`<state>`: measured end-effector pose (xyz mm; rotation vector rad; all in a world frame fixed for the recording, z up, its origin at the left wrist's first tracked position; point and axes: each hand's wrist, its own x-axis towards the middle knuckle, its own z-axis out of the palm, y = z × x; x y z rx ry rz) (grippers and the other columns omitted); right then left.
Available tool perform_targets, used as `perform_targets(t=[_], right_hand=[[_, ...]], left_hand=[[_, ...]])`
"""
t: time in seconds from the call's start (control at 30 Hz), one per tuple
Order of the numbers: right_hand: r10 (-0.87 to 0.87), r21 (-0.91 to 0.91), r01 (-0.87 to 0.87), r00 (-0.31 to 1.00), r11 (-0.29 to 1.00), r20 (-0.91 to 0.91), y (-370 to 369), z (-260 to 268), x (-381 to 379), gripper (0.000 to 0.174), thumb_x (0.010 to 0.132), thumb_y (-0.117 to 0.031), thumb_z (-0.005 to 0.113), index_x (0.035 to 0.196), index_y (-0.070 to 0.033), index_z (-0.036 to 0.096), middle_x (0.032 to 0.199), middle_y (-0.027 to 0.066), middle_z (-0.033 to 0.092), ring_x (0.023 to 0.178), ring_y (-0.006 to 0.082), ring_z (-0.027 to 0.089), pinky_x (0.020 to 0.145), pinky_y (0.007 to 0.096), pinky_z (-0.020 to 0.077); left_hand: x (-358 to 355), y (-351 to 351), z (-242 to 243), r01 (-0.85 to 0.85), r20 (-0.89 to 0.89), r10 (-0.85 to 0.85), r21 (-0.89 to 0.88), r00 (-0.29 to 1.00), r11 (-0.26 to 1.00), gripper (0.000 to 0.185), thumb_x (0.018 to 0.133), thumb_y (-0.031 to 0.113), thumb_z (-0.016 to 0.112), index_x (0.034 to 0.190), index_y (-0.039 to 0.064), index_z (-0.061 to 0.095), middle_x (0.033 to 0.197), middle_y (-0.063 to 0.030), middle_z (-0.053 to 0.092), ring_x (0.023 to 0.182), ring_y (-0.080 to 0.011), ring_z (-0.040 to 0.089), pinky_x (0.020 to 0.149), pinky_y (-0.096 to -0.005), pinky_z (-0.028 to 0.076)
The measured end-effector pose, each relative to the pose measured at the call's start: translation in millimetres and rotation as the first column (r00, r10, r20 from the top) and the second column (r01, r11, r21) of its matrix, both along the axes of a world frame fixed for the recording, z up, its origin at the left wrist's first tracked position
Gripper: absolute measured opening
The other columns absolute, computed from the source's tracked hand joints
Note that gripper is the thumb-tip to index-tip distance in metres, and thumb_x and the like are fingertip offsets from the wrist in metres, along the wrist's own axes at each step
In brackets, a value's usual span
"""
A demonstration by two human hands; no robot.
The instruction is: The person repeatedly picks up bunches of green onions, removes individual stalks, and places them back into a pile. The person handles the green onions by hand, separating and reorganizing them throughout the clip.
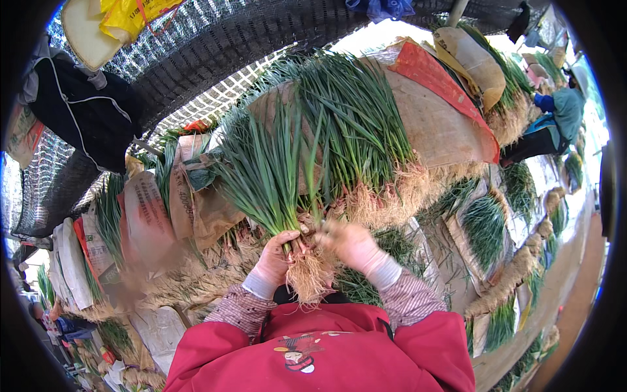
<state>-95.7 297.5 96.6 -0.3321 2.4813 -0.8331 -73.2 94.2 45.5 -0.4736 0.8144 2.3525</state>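
A bunch of long green allium plants (269,176) fans out in front of me, its pale stringy roots hanging down over my chest. My left hand (275,257) is closed round the lower stems of this bunch, just above the roots. Close by on the right, my right hand (350,245) is at the stem bases; its fingertips are blurred, and an upright green stalk rises from them. Past both hands, a thick heap of the same plants (355,117) lies with reddish stem bases and tan roots towards me.
Brown sacking (436,112) with a red edge covers plants at the right. More sacks (147,210) and root rows stand at the left. Black netting (235,54) hangs behind. One person (558,115) is at the far right, another (63,323) at the far left.
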Motion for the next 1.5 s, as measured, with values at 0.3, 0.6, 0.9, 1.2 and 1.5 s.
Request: perform_targets(t=[0.3,0.6,0.9,1.2,1.5], right_hand=[[-0.079,-0.561,0.538,0.762,0.628,0.643,-7.6,-80.5,-30.0,0.042,0.096,-0.043,0.049,0.109,-0.006,0.063,0.081,0.0080,0.068,0.063,0.0152,0.061,0.056,0.0309,0.0491],[-0.341,-0.563,0.808,0.486,-0.176,0.805,19.8,-65.4,-27.9,0.028,0.093,-0.025,0.060,0.103,0.001,0.061,0.074,0.0013,0.061,0.060,0.0076,0.055,0.053,0.0193,0.0494],[0.034,-0.635,0.582,0.724,0.508,0.689,-46.5,-67.4,-20.9,0.024,0.085,-0.018,0.070,0.098,-0.003,0.058,0.064,0.0019,0.058,0.048,0.0111,0.054,0.044,0.0215,0.0414],[-0.577,-0.726,0.503,0.797,0.470,0.178,-67.3,-108.5,-11.1,0.019,0.089,-0.018,0.064,0.095,0.000,0.061,0.087,0.0069,0.067,0.074,0.0165,0.065,0.065,0.0275,0.0541],[-0.324,-0.285,0.469,0.841,0.836,0.432,-88.3,-34.0,-41.3,0.034,0.092,-0.026,0.061,0.111,0.003,0.057,0.072,0.0053,0.062,0.055,0.0106,0.055,0.051,0.0249,0.0455]], left_hand=[[10.8,9.6,-7.0,-0.071,0.019,0.069,0.193,0.997,0.979,0.032,0.085,0.015,0.057,0.108,-0.008,0.060,0.101,-0.0175,0.066,0.100,-0.0295,0.064,0.097,-0.0396,0.048],[22.8,-11.0,-8.9,-0.044,0.019,0.042,0.121,0.999,0.992,0.030,0.087,0.017,0.057,0.105,-0.007,0.058,0.097,-0.0154,0.064,0.086,-0.0241,0.062,0.078,-0.0333,0.051],[24.3,-20.0,4.9,-0.052,0.133,0.047,0.030,0.990,0.998,0.032,0.084,0.020,0.058,0.103,-0.006,0.061,0.079,-0.0149,0.066,0.066,-0.0240,0.061,0.076,-0.0374,0.051],[22.8,-31.3,-17.9,-0.040,0.108,0.019,0.200,0.994,0.979,0.029,0.088,0.023,0.056,0.102,-0.002,0.060,0.088,-0.0113,0.066,0.077,-0.0228,0.064,0.068,-0.0362,0.055],[31.4,-32.3,-27.5,0.050,0.086,-0.056,0.076,0.995,0.996,0.023,0.090,0.020,0.053,0.101,0.001,0.059,0.095,-0.0133,0.065,0.086,-0.0242,0.064,0.078,-0.0342,0.052]])
